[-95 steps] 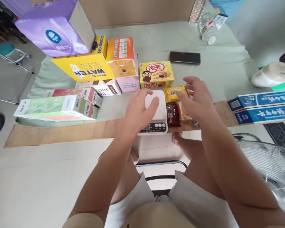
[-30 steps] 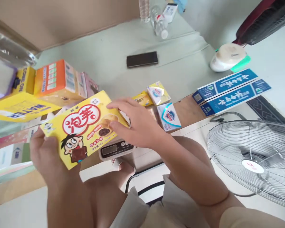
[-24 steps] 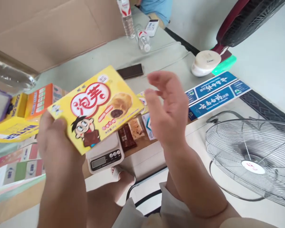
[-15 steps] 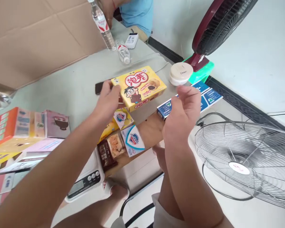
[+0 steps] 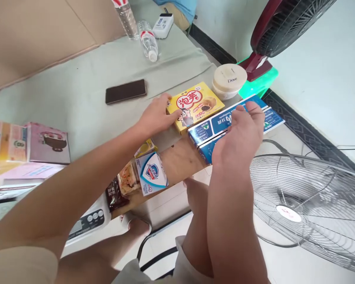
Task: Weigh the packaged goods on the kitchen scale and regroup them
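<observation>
A yellow cream puff box (image 5: 201, 103) lies by the row of boxes at the right of the table. My left hand (image 5: 158, 114) grips its left end, thumb on the top face and fingers at the far side. Just in front are two blue toothpaste boxes (image 5: 205, 132), side by side. Over them hovers my right hand (image 5: 239, 134), fingers loosely curled and nothing visible in it. A white Dove tub (image 5: 229, 81) stands behind the toothpaste. Nearer to me lie a white Safeguard soap box (image 5: 152, 173), a yellow soap box (image 5: 144, 148), partly hidden by my left arm, and wrapped snacks (image 5: 128, 177).
A kitchen scale (image 5: 90, 219) sits at the table's front edge. A black phone (image 5: 126, 91) and plastic bottles (image 5: 148, 41) are farther back. More boxes (image 5: 47, 142) stand at the left. A wire-caged fan (image 5: 298, 209) is right of my legs; another fan (image 5: 286, 29) stands behind.
My left hand has carried the cream puff box right and down beside the toothpaste. My right hand let go of the box and moved right over the toothpaste. The view has swung right.
</observation>
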`<state>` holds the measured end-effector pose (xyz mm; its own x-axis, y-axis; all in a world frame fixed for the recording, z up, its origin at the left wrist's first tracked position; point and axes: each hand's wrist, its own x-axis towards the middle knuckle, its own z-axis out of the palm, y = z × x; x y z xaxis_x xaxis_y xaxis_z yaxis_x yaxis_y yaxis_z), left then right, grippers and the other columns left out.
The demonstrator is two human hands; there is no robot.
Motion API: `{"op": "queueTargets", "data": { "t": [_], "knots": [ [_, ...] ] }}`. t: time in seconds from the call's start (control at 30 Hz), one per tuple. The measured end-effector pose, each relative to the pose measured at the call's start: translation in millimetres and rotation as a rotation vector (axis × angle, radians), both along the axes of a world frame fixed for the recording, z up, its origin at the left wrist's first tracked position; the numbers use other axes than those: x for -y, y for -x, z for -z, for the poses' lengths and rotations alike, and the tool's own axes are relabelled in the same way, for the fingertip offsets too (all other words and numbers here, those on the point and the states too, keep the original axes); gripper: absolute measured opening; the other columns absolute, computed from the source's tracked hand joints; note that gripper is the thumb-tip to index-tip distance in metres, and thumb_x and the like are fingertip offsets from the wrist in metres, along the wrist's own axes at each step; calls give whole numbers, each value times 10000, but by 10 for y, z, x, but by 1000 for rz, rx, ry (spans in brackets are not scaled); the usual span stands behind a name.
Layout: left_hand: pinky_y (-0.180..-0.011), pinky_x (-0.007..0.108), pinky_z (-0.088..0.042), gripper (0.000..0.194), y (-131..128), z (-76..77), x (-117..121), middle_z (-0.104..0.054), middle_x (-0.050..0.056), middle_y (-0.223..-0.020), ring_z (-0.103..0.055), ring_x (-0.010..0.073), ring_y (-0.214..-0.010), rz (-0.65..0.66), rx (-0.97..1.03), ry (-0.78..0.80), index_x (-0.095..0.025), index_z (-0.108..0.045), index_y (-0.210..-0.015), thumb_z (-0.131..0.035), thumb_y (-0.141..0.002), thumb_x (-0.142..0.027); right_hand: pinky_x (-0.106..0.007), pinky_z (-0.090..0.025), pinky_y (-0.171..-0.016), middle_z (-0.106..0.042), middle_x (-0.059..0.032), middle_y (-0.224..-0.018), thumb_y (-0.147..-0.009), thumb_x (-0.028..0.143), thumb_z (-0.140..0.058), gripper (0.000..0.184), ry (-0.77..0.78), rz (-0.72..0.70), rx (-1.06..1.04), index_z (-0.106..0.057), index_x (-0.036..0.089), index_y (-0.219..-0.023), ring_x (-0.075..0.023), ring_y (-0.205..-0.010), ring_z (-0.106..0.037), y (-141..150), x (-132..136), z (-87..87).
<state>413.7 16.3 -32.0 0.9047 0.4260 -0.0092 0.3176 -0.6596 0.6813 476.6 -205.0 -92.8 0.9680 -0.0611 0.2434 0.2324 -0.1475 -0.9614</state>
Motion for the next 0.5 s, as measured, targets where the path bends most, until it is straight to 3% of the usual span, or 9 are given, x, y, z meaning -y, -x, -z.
{"op": "queueTargets", "data": {
  "t": [0.1,0.2,0.27,0.37,0.43,0.5],
  "knots": [
    [-1125,663,-488,598,-94,-12,74,-689,145,-1152,-661,421,-1147,4,-50,-32,-197,-678,-1255,-842,-709,-377,-511,-630,-926,-559,-100,-1349,-1019,507,-317,499,10,-39,-8,-402,363,-1490,-271,-1219,-682,-19,-27,19],
    [-1143,655,-474,560,-130,-63,67,-693,134,-1161,-655,412,-1172,-12,-12,24,-218,-687,-1213,-882,-706,-356,-544,-630,-950,-571,-108,-1321,-1004,481,-357,453,-87,-32,-66,-438,325,-1421,-288,-1230,-683,78,-98,-162],
    [-1156,601,-477,526,5,-182,67,-699,104,-1182,-656,365,-1176,-70,146,86,-247,-698,-1159,-923,-697,-357,-546,-627,-989,-582,-104,-1280,-976,411,-393,383,-180,12,-70,-450,300,-1338,-276,-1218,-693,182,-153,-335],
    [-1045,481,-559,361,584,-465,143,-725,61,-1166,-696,267,-1064,-105,412,99,-276,-720,-1110,-873,-804,-389,-543,-605,-1054,-595,-71,-1200,-917,331,-460,265,-269,55,10,-483,299,-1180,-261,-1203,-703,341,-212,-571],
    [-936,455,-606,185,1152,-625,219,-753,38,-1031,-716,242,-973,-88,478,63,-286,-743,-1017,-803,-879,-393,-548,-584,-1078,-603,-44,-1133,-877,302,-512,194,-280,37,51,-516,306,-1071,-268,-1213,-704,438,-222,-683],
    [-907,470,-620,90,1726,-693,252,-762,11,-970,-737,243,-931,-200,503,29,-341,-755,-984,-763,-927,-411,-553,-556,-1106,-610,-20,-1080,-839,271,-540,161,-284,-9,80,-544,312,-995,-275,-1227,-707,540,-229,-759]
  ]
}}
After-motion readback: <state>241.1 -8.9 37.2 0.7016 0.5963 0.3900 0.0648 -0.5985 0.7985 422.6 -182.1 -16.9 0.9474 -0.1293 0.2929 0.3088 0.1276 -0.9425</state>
